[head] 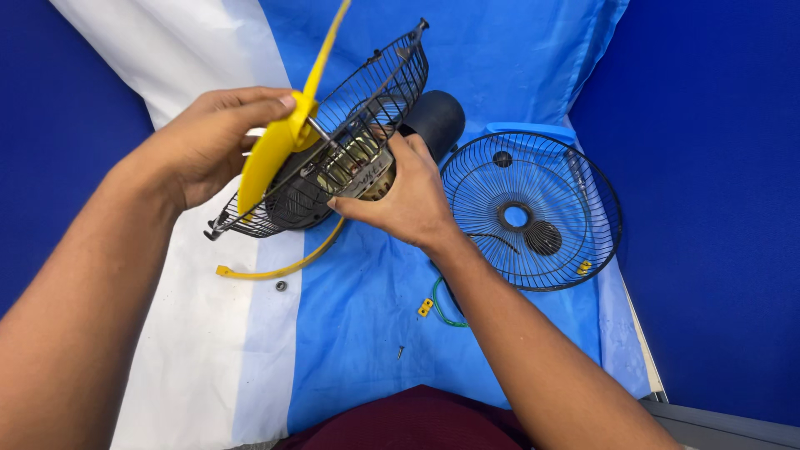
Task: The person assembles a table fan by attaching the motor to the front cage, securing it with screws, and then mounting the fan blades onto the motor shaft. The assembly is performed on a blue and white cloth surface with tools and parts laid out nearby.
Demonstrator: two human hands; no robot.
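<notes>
My left hand (212, 142) grips the hub of a yellow fan blade (279, 142), which sits on the shaft in front of a black wire rear guard (367, 92). My right hand (408, 196) holds the fan's motor (358, 171) from behind the guard, where bare windings show. The black motor housing (437, 117) pokes out past my right hand. The whole fan body is lifted and tilted above the cloth.
A black wire front guard (533, 208) lies flat on the blue cloth (367, 333) at right. A yellow curved rim band (287, 265), a small nut (282, 286), a screw (400, 352), a yellow clip (425, 307) and a green wire (442, 310) lie loose. White cloth (200, 333) covers the left.
</notes>
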